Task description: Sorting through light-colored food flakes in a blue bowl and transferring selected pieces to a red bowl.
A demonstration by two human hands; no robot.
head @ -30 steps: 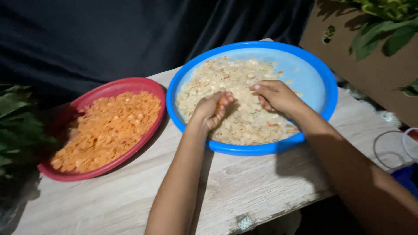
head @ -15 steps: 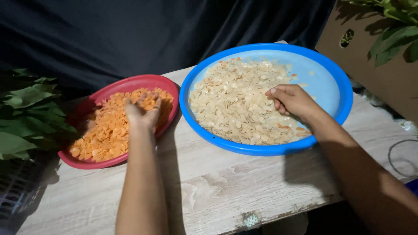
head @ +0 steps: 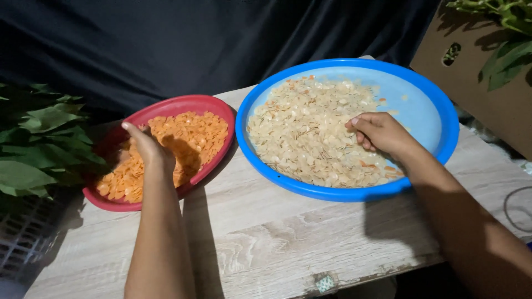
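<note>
The table [head: 310, 232], pale wood grain, carries both dishes and serves as the reference surface. At its back right stands the blue basin [head: 432, 99], round and shallow, filled across its left and centre with pale chips [head: 305, 138]; a few orange pieces are mixed in along the near right edge. To the basin's left, almost touching its rim, sits the smaller red plate [head: 213, 108], tilted slightly and heaped with orange chips [head: 194, 130]. Green leaves [head: 39, 138] lie beyond the table's left edge, over a dark crate. A cardboard box [head: 482, 83] stands off the table's back right corner.

Right hand [head: 382, 133]: inside the basin, right of its centre, resting on the pale chips. Fingers are curled loosely inward, tips down on the heap. Whether any chip is pinched beneath them cannot be told; the palm hides the contact.

Left hand [head: 147, 147]: over the red plate, at its left half, palm down, fingers half closed and pointing away from the body. It appears to hold nothing, though its underside is out of view.

Key relation: the pale heap lies directly under and to the left of the right hand; the orange heap lies directly under the left hand. Each hand is nearer to its own dish, with the basin rim between them.
</note>
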